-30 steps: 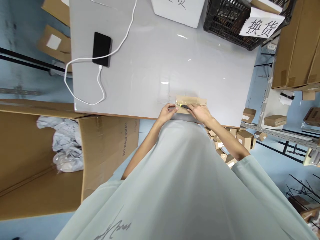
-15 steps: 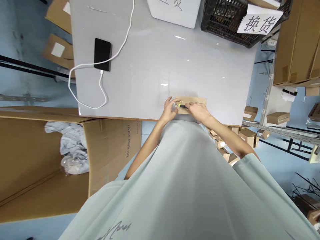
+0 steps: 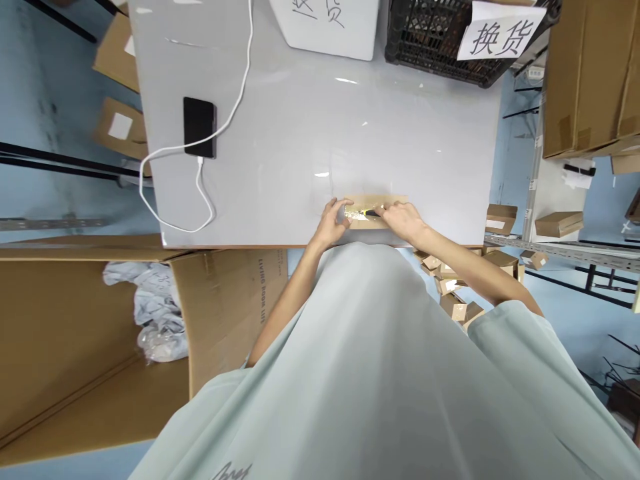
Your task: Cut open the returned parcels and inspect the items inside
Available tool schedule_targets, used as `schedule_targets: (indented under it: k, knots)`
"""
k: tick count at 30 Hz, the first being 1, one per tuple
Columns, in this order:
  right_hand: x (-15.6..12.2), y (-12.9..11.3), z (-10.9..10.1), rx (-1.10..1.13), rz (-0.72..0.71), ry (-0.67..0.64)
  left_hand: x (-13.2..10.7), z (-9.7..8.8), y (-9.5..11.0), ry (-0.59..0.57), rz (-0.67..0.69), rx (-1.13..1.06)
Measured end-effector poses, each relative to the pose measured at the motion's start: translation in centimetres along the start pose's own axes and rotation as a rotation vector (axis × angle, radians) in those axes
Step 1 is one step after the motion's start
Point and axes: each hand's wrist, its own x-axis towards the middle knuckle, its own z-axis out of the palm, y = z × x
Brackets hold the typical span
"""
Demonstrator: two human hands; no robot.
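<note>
A small brown cardboard box (image 3: 370,201) with shiny clear tape lies at the table's near edge, close to my body. My left hand (image 3: 332,223) is curled round its left end, thumb and fingers gripping the two long sides. In my right hand (image 3: 404,221) is a slim black and yellow tool that looks like a utility knife (image 3: 372,213). Its yellow end points left over the taped top of the box. The fingers are closed round its black handle, and the tip is too small to make out.
On the white table (image 3: 280,147) lie a black phone (image 3: 199,127) and a white charging cable (image 3: 243,90). A white bin (image 3: 330,33) and a black crate (image 3: 430,40) stand at the back. Below left is a large open carton (image 3: 230,313); several small boxes (image 3: 453,307) lie below right.
My right hand has moved slightly right along the box with the utility knife, and more of the shiny tape shows between the hands. The whole view has shifted a little.
</note>
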Motion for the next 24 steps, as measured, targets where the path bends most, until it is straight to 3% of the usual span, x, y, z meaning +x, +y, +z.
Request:
schedule_targets:
  k: [8,14,18,24]
  knots:
    - [-4.3,5.8,1.3,-0.055,0.144,-0.045,0.1,-0.4,0.4,-0.009,0.033,-0.036]
    - [-7.5,8.6,2.4,0.031,0.235,-0.013,0.2,-0.2,0.6,-0.001,-0.037,-0.085]
    - [-7.8,7.2,2.8,0.172,0.164,0.091,0.4,0.1,0.7,-0.011,-0.096,-0.125]
    - [-3.4,2.4,2.3,0.227,0.016,0.057,0.5,0.2,1.0,-0.014,-0.151,-0.158]
